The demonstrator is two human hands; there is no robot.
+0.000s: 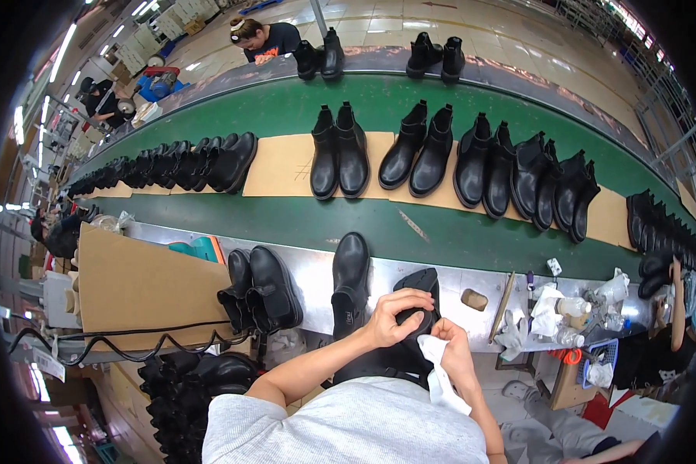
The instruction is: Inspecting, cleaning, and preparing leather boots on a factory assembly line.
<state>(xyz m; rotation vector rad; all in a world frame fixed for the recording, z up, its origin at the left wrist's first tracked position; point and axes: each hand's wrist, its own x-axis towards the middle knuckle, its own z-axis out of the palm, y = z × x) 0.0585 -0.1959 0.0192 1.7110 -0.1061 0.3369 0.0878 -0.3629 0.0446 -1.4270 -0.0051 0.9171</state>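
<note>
My left hand (398,315) is closed on a black ankle boot (419,280) at the near edge of the metal worktop, its fingers wrapped over the boot. My right hand (454,352) pinches a white cloth (443,380) that hangs down beside the same boot, close against its right side. Part of this boot is covered by my hands. Just left of it, a second black boot (351,267) lies on the worktop with its toe pointing away from me. Farther left stands a pair of black boots (269,290).
A green conveyor belt (286,220) runs across, carrying several pairs of black boots on cardboard (282,162). Bottles (574,306) and crumpled cloths lie at the right, near a stick-like tool (503,308) and a brown block (474,299). A cardboard sheet (143,282) stands left. Other people work around.
</note>
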